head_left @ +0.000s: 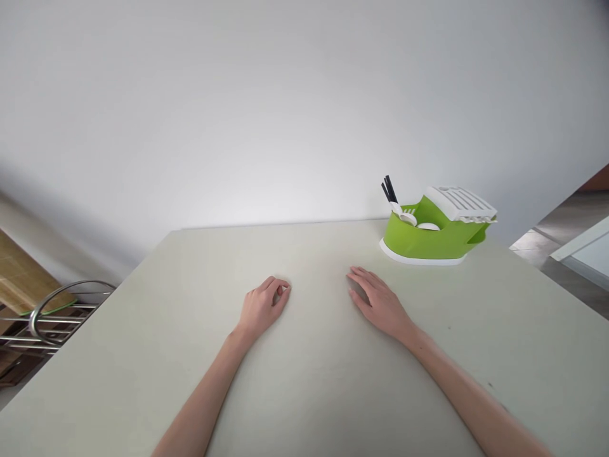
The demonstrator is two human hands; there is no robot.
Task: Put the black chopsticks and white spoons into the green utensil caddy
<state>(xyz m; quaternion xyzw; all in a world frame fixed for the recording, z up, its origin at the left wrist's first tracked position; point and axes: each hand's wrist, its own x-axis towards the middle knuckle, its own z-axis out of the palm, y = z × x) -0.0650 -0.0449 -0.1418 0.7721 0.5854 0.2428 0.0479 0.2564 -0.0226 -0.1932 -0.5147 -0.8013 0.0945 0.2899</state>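
Observation:
My left hand (pixel 264 306) rests on the pale table (pixel 314 381), its fingers curled in and the thumb tip meeting the index finger. Nothing shows in the small gap between them. To its right, my right hand (pixel 380 304) lies on the tabletop with the fingers stretched out and the thumb apart, holding nothing. Beyond the right hand, near the wall, stands a green and white utensil caddy (pixel 423 242). Black chopsticks (pixel 389 189), a white fork (pixel 409 212) and white spoons (pixel 408 219) stick up from its open compartment. Neither hand touches the caddy.
A plain white wall (pixel 285 114) runs along the table's back edge. Past the left edge, lower down, is a metal rack (pixel 57 324) with a wooden board (pixel 28 273). Floor and a white panel (pixel 587 247) show beyond the right edge.

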